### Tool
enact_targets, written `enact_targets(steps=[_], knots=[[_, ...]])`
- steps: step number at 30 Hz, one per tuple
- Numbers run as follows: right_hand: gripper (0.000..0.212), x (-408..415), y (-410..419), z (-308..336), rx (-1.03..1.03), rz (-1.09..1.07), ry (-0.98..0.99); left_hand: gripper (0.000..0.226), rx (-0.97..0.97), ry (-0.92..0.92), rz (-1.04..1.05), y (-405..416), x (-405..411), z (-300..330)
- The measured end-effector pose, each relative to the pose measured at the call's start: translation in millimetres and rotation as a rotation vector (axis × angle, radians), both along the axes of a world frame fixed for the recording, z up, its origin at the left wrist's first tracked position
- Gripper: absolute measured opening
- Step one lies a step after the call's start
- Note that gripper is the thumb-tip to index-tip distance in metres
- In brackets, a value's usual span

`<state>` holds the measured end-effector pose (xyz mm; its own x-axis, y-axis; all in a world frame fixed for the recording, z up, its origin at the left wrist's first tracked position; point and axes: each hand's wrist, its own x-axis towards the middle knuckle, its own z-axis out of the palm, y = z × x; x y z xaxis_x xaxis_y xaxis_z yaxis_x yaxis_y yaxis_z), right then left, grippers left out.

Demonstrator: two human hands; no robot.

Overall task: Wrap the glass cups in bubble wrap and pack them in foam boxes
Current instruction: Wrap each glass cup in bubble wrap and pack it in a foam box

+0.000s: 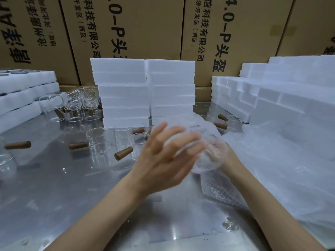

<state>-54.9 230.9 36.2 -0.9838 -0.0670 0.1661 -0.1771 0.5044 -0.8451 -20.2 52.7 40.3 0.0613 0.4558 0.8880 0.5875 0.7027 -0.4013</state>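
Item, centre: bundle of clear bubble wrap (204,156) held above the steel tabletop (63,187), between both hands; whatever is inside is too blurred to make out.

Left hand (163,154): fingers extended and laid flat against the near side of the bundle, pressing it; blurred.

Right hand (220,157): mostly hidden behind the wrap, appearing to cup the bundle from the far side; the grip cannot be told for certain.

Item, right: loose heap of clear bubble wrap sheets (282,169) lying on the table, one sheet running under the bundle.

Item, left and centre: clear glass cups with brown wooden side handles (98,142), standing upright on the table; further round glass vessels (81,104) grouped behind them.

Item, back centre: two adjoining stacks of white foam boxes (145,91). More white foam pieces stacked at right (272,95) and at left (23,95).

Backdrop: brown cardboard cartons (154,28) with black printed lettering.
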Motion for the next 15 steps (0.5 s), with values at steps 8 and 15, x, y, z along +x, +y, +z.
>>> enact_targets(steps=[8, 15], knots=[[0.036, -10.0, 4.7, -5.3, -0.061, -0.086, 0.071, 0.051, 0.573, -0.652, 0.094, -18.4, -12.1, 3.9], [0.032, -7.6, -0.8, -7.2, -0.091, -0.061, 0.058, 0.043, 0.831, -0.280, -0.035, -30.1, -4.6, 23.4]])
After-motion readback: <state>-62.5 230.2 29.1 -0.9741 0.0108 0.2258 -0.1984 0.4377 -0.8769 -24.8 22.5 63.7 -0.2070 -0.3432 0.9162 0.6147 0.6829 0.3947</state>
